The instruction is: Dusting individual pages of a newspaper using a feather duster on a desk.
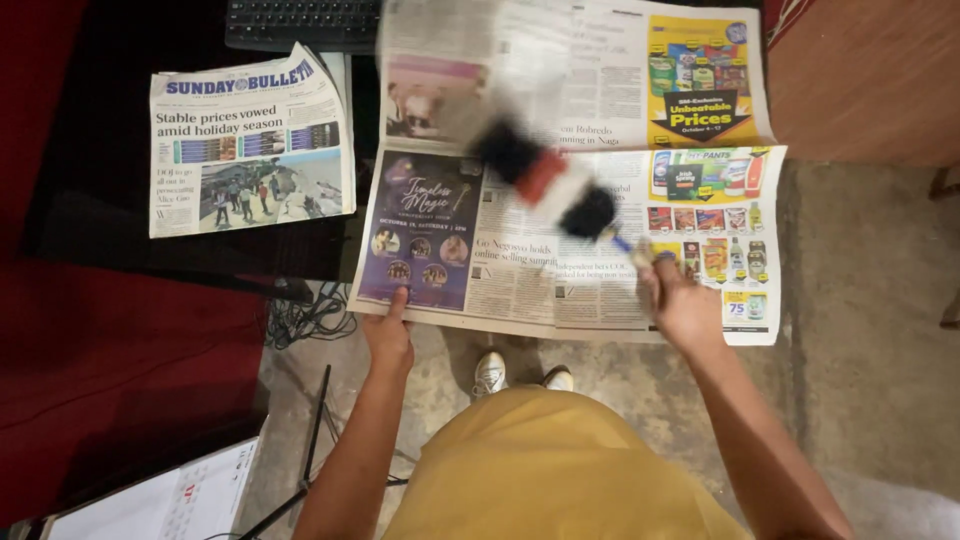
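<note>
Overhead: left hand [388, 338] pinches newspaper [560, 170] edge; right hand [682, 305] fist-grips fluffy blurred duster [548, 180].

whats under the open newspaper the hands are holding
Under the open newspaper, its left part lies over a dark table. Its near edge overhangs concrete floor, cables and white shoes. Whatever lies directly beneath the sheet is covered.
</note>
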